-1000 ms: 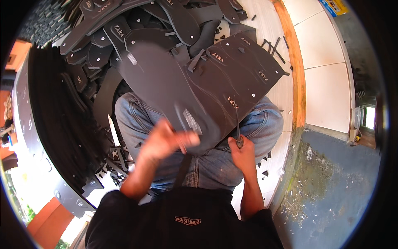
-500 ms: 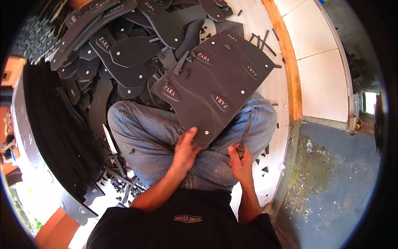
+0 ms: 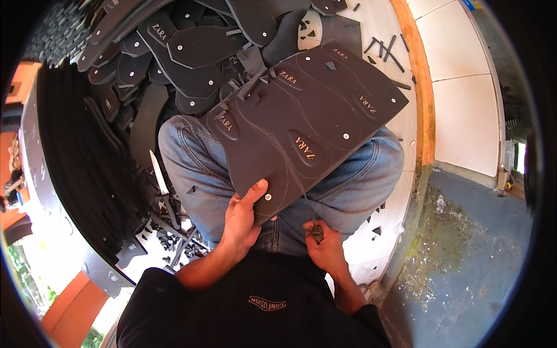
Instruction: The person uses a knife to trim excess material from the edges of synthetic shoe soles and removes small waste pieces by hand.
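Observation:
A dark foam sheet [image 3: 261, 148] marked with sandal-sole outlines lies tilted across my lap. My left hand [image 3: 239, 220] grips its near left corner, thumb on top and fingers underneath. My right hand [image 3: 328, 249] is closed around the dark handle of a thin-bladed knife [image 3: 317, 233]. The narrow blade points away from me and meets the sheet's near edge, between two sole outlines; whether its tip is in the foam I cannot tell. Small foam offcuts [image 3: 249, 90] rest on the sheet's far left edge.
Cut dark soles [image 3: 200, 46] are heaped beyond the sheet. A tall stack of dark sheets [image 3: 81, 156] stands at my left. A second knife with a pale blade [image 3: 158, 173] lies by my left knee. Foam scraps [image 3: 184, 246] litter the floor; a wooden strip [image 3: 426, 122] runs along the right.
My left hand has taken hold of the sheet's near corner. The sheet has turned slightly and come nearer. My right hand has moved left and toward me, bringing the knife blade to the sheet's edge.

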`<state>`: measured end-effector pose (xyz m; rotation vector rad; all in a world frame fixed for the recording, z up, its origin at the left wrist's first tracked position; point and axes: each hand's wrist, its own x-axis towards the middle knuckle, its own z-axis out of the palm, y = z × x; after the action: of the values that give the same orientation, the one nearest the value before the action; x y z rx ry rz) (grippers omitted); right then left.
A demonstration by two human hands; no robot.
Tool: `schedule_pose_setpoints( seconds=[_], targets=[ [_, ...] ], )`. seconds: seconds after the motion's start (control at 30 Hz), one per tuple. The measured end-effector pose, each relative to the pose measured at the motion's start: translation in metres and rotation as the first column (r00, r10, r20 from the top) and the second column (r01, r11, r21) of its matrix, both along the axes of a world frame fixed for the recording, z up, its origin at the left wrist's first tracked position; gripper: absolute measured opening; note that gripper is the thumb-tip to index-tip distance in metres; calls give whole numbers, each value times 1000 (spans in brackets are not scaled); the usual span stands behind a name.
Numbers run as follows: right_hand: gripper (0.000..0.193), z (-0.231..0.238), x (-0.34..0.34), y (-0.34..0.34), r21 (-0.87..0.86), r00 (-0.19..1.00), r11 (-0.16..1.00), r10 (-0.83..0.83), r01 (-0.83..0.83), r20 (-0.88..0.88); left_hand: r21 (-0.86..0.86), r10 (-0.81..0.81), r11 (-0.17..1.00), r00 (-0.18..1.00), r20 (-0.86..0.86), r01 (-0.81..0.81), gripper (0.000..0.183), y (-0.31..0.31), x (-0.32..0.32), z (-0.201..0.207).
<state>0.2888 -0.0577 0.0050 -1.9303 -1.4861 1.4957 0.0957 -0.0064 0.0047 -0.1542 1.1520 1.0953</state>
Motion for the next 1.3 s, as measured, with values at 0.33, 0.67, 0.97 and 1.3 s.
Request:
schedule_pose_setpoints(
  seconds=[0.33,0.67,0.97,1.3],
  targets=[
    [8,-12,-9,0,58,984,996,57,-68,170,74,-23,997,999,48,20,22,-19,-5,-20],
    [11,-30,-39,35,18,943,992,114,-126,313,99,-56,994,992,111,45,22,-19,-11,-22],
    [32,-58,-45,59,311,936,895,249,-320,248,96,-94,992,989,114,83,30,-25,-21,-25],
    [36,-80,-33,90,433,852,735,456,-523,256,69,-106,993,980,168,95,31,-26,-30,-20]
  ],
)
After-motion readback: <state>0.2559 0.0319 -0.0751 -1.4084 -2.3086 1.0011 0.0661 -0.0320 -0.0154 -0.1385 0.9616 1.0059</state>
